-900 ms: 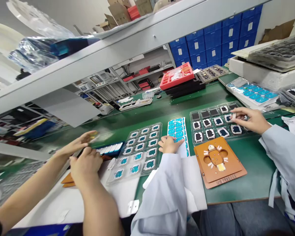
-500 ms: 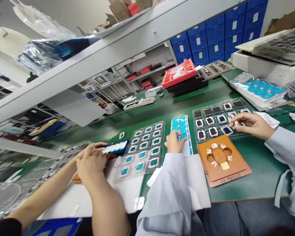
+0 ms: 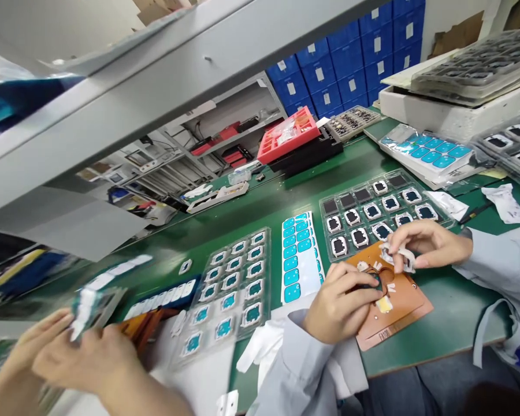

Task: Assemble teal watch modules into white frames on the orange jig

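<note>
I read the right hand [image 3: 433, 245] first. Its fingers [image 3: 409, 231] are pressed together at the tips and pinch a small white-rimmed part [image 3: 390, 254], which hangs just above the far edge of the orange plate [image 3: 409, 303]. The part looks clear of the plate, though the gap is too fine for me to be sure.

Just left of those fingertips, the left hand [image 3: 340, 303] rests on the same plate. Its fingers [image 3: 359, 289] are curled down onto a dark piece [image 3: 370, 281] sitting in the plate's round hollow. I cannot tell whether they grip it or only press it.

My judgement is that the step in hand is loading the plate, with one piece held down while the small part is brought over it. The next move calls for lining the part up square with the hollow and keeping the left hand steady so nothing shifts.

Beyond the right fingertips lies a clear tray [image 3: 446, 218] of similar rimmed parts, some pockets bare. Left of the left hand is a sheet of blue stickers [image 3: 297, 260]. Farther left, blurred, a co-worker's bare hands [image 3: 91, 358] hold something I cannot make out. Everything sits on a green table [image 3: 459, 312].
</note>
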`<state>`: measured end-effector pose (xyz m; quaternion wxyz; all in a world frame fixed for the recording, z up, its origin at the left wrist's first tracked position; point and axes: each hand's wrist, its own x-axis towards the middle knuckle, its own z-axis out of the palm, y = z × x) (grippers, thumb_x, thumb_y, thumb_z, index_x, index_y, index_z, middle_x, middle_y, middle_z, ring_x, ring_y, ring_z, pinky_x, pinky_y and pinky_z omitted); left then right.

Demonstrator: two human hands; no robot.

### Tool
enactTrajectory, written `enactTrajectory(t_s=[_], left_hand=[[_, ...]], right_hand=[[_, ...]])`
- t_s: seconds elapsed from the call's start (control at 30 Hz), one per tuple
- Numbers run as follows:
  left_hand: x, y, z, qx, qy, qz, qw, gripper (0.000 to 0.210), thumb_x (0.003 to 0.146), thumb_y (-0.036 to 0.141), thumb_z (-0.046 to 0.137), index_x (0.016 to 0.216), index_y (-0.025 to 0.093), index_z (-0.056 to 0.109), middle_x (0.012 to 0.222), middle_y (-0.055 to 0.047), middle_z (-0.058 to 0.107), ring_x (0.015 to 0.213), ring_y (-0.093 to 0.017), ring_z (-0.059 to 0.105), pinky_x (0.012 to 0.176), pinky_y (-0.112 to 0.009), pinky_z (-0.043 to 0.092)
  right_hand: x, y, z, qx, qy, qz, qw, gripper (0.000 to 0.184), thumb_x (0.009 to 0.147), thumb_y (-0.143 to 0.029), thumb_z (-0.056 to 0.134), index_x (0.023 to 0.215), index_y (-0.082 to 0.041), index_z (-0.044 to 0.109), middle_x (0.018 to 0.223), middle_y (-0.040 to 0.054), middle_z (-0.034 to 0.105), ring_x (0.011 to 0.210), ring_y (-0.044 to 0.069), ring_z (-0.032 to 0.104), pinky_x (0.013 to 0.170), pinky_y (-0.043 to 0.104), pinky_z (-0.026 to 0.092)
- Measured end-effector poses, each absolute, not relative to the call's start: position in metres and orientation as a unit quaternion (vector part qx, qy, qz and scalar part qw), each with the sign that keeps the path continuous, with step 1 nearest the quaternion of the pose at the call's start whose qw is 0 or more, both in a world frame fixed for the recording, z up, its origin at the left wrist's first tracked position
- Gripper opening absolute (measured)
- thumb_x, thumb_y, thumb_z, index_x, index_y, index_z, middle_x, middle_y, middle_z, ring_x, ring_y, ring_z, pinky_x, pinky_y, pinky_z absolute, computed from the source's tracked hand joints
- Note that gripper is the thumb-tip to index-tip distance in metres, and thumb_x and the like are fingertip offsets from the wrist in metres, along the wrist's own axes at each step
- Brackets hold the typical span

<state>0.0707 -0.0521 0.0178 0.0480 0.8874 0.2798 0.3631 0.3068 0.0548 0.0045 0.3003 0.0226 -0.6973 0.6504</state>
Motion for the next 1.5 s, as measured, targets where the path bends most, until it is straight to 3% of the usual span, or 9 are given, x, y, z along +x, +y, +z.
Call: enactTrajectory(t_s=[0.17,0.3,0.4,0.57,0.8,0.93,1.1,1.27,1.5], left_hand=[[0.069,-0.053,0.017,0.874,0.323,0.36,0.055,0.029,0.086,0.006,0.057,0.112,0.018,0.062,0.088,-0.002,0.073,0.084,-0.016,0.054,0.075,-0.032,0.045],[0.066,-0.053,0.02,0.883,0.313,0.342,0.063,0.017,0.091,0.03,0.063,0.104,0.019,0.065,0.094,-0.001,0.075,0.089,-0.018,0.052,0.078,-0.034,0.042],[0.063,-0.051,0.022,0.892,0.294,0.334,0.076,0.029,0.097,0.043,0.05,0.099,0.019,0.067,0.101,-0.003,0.075,0.095,-0.02,0.052,0.084,-0.037,0.042],[0.06,-0.049,0.021,0.891,0.305,0.331,0.056,0.043,0.101,0.046,0.035,0.102,0.017,0.067,0.109,-0.007,0.072,0.101,-0.022,0.05,0.088,-0.039,0.041],[0.057,-0.05,0.021,0.891,0.32,0.315,0.069,0.038,0.1,0.044,0.042,0.1,0.018,0.069,0.095,-0.006,0.072,0.096,-0.021,0.05,0.083,-0.039,0.041],[0.057,-0.05,0.022,0.893,0.316,0.312,0.071,0.042,0.099,0.048,0.041,0.102,0.018,0.071,0.089,-0.007,0.07,0.093,-0.021,0.05,0.081,-0.039,0.041],[0.06,-0.051,0.023,0.898,0.309,0.304,0.07,0.045,0.099,0.051,0.04,0.104,0.02,0.072,0.092,-0.008,0.069,0.094,-0.022,0.049,0.082,-0.04,0.041],[0.06,-0.052,0.024,0.903,0.301,0.303,0.046,0.043,0.098,0.05,0.042,0.105,0.019,0.071,0.105,-0.01,0.07,0.103,-0.024,0.049,0.088,-0.042,0.043],[0.059,-0.05,0.025,0.904,0.301,0.3,0.053,0.031,0.094,0.046,0.055,0.1,0.02,0.071,0.106,-0.007,0.073,0.112,-0.027,0.051,0.093,-0.046,0.041]], right_hand=[[0.309,0.058,0.006,0.023,-0.779,0.555,0.292,0.022,0.091,-0.022,0.067,0.112,-0.013,0.067,0.093,0.0104,0.075,0.074,0.013,0.066,0.069,0.023,0.052],[0.314,0.068,0.004,-0.003,-0.793,0.525,0.31,0.023,0.09,-0.022,0.068,0.111,-0.013,0.069,0.092,0.0097,0.075,0.065,0.01,0.061,0.06,0.02,0.048],[0.314,0.069,-0.001,-0.018,-0.758,0.571,0.316,0.022,0.088,-0.023,0.072,0.108,-0.014,0.071,0.091,0.0094,0.075,0.071,0.012,0.063,0.065,0.022,0.05],[0.309,0.061,-0.006,-0.057,-0.643,0.718,0.26,0.027,0.082,-0.029,0.079,0.104,-0.015,0.071,0.094,0.0081,0.075,0.086,0.016,0.069,0.077,0.027,0.056],[0.308,0.063,-0.006,-0.103,-0.607,0.762,0.203,0.036,0.076,-0.033,0.083,0.103,-0.013,0.071,0.087,0.008,0.075,0.054,0.01,0.064,0.05,0.019,0.053],[0.308,0.066,-0.008,-0.139,-0.652,0.72,0.195,0.039,0.071,-0.037,0.085,0.1,-0.013,0.074,0.07,0.0014,0.069,0.053,0.008,0.06,0.046,0.017,0.047],[0.306,0.069,-0.01,-0.118,-0.707,0.658,0.229,0.029,0.075,-0.039,0.082,0.085,-0.012,0.075,0.076,0.0031,0.065,0.069,0.011,0.061,0.063,0.022,0.049],[0.307,0.07,-0.009,-0.068,-0.759,0.566,0.315,0.028,0.082,-0.037,0.078,0.098,-0.015,0.071,0.082,-0.0011,0.049,0.062,0.006,0.046,0.055,0.02,0.04],[0.31,0.064,0.001,-0.038,-0.868,0.323,0.375,0.027,0.09,-0.042,0.068,0.098,-0.017,0.066,0.104,0.0095,0.054,0.092,0.017,0.056,0.077,0.029,0.049]])
